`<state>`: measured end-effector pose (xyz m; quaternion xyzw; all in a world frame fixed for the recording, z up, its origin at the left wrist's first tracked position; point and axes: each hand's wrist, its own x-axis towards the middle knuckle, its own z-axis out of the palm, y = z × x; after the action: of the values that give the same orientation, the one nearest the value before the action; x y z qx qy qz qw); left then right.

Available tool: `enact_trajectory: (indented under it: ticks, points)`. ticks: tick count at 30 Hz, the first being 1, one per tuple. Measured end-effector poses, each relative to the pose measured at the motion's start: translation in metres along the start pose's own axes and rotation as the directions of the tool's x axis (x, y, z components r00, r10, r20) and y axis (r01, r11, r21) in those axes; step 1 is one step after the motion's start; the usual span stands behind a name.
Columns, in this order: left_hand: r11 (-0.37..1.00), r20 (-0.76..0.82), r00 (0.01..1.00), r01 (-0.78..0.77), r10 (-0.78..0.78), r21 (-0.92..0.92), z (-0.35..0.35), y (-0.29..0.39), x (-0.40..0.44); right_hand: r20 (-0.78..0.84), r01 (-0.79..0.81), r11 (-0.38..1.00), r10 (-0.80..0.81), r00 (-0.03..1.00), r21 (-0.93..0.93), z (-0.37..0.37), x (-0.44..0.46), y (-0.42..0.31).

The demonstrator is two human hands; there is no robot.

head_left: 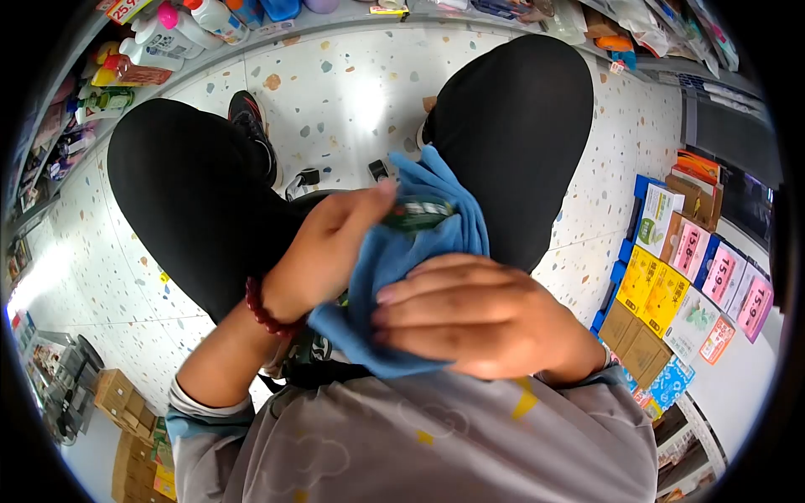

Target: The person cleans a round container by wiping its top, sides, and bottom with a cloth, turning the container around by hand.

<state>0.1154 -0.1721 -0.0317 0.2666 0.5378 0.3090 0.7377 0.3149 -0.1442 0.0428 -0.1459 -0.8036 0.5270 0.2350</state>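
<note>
A blue cloth (381, 277) is wrapped around a dark green item with pale lettering (417, 215), held above my lap. Most of that item is hidden under the cloth, so its kind does not show. My left hand (340, 239), with a dark red bead bracelet at the wrist, grips the item and cloth from the left side; its fingers are mostly out of sight. From the right, my right hand (470, 318) presses the cloth against the item with its fingers curved over it.
Shelves with bottles (159, 42) run along the far left and top. Packs hang at the upper right. Stacked boxes with price tags (658, 285) stand at the right. Cardboard boxes (126, 402) lie at the lower left. My knees are spread over a speckled floor (335, 84).
</note>
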Motion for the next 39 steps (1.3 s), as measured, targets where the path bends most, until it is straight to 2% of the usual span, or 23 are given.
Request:
enact_trajectory:
  ticks: [1,2,4,8,11,12,14,16,18,19,20,22,23,24,25,26,27,30,32,34,37,38,39]
  points:
    - [0.988,0.143,0.989,-0.059,0.039,0.144,-0.004,0.016,0.002,0.026,0.047,0.998,-0.046,0.999,-0.044,0.004,0.004,-0.004]
    - [0.988,0.136,0.990,-0.065,0.046,0.143,-0.003,0.034,0.002,0.043,0.074,0.995,-0.071,0.997,-0.064,0.007,0.007,-0.010]
    - [0.937,0.438,0.891,-0.049,-0.116,0.347,0.009,0.060,0.003,0.086,0.097,0.990,-0.088,0.992,-0.107,0.011,0.011,-0.025]
    - [0.829,0.493,0.824,-0.052,-0.280,0.557,0.020,0.047,0.019,0.014,0.002,0.991,0.000,1.000,-0.136,0.018,0.002,-0.030]
    - [0.995,0.425,0.905,-0.036,-0.008,0.094,0.003,0.005,0.023,-0.152,-0.125,0.992,0.123,0.981,-0.004,0.012,-0.021,-0.013]
    - [0.995,0.432,0.902,-0.029,-0.015,0.094,0.001,0.001,0.016,-0.205,-0.106,0.993,0.113,0.972,0.044,0.015,-0.032,-0.005]
    - [0.956,0.247,0.969,0.063,0.011,-0.287,-0.002,-0.009,-0.005,-0.347,-0.084,0.993,0.108,0.932,0.083,0.035,-0.061,0.006]
    - [0.907,0.179,0.983,0.032,0.049,-0.420,-0.009,-0.038,-0.015,-0.481,-0.045,0.992,0.097,0.871,0.119,0.050,-0.078,0.004]
    - [0.777,0.119,0.981,0.194,-0.154,-0.599,-0.007,-0.037,-0.023,-0.535,-0.167,0.982,0.190,0.823,0.092,0.059,-0.086,-0.001]
    - [0.776,0.119,0.981,0.195,-0.155,-0.599,-0.003,-0.040,-0.022,-0.527,-0.155,0.986,0.165,0.834,0.064,0.059,-0.084,-0.001]
    - [0.924,-0.014,0.999,-0.050,0.048,-0.379,0.002,-0.044,-0.022,-0.526,-0.155,0.986,0.165,0.835,0.064,0.056,-0.082,-0.002]
    - [0.950,-0.094,0.954,-0.294,0.285,-0.106,0.003,-0.041,-0.020,-0.477,-0.094,0.995,0.104,0.873,0.044,0.042,-0.070,-0.001]
    - [0.912,0.056,0.926,-0.378,0.374,0.161,-0.002,-0.031,-0.016,-0.398,-0.103,0.995,0.102,0.912,0.020,0.027,-0.055,-0.005]
    - [0.691,0.202,0.815,-0.571,0.544,0.444,-0.005,-0.031,-0.007,-0.395,-0.100,0.995,0.098,0.913,0.017,0.016,-0.042,-0.008]
    - [0.350,0.336,0.653,-0.690,0.679,0.634,-0.006,-0.027,0.001,-0.253,-0.088,0.996,0.090,0.963,0.018,0.007,-0.030,-0.011]
    - [0.344,0.334,0.647,-0.692,0.686,0.635,-0.002,-0.017,0.007,-0.104,-0.075,0.997,0.077,0.992,0.019,0.003,-0.023,-0.013]
    - [0.693,0.340,0.886,-0.460,0.316,0.555,0.008,0.006,0.010,-0.019,-0.055,0.998,0.055,0.998,-0.020,0.002,-0.019,-0.016]
    - [0.498,0.618,0.724,-0.675,0.306,0.544,0.015,0.013,0.015,0.151,0.061,0.984,-0.035,0.988,-0.168,0.003,0.001,-0.027]
    - [0.068,0.763,0.583,-0.805,0.278,0.590,0.026,0.017,0.023,0.324,0.110,0.914,0.024,0.946,-0.389,0.012,0.010,-0.042]
    - [0.063,0.772,0.583,-0.806,0.254,0.589,0.030,0.018,0.027,0.281,0.116,0.875,0.024,0.959,-0.471,0.031,0.011,-0.044]
    - [-0.029,0.792,0.545,-0.819,0.274,0.574,0.028,0.018,0.032,0.438,0.200,0.794,0.091,0.894,-0.574,0.038,0.012,-0.043]
    - [0.242,0.720,0.666,-0.744,0.195,0.623,0.025,0.021,0.032,0.379,0.212,0.760,0.048,0.924,-0.614,0.039,0.010,-0.040]
    - [0.368,0.689,0.712,-0.682,0.137,0.632,0.022,0.021,0.031,0.318,0.218,0.725,0.002,0.948,-0.653,0.040,0.008,-0.039]
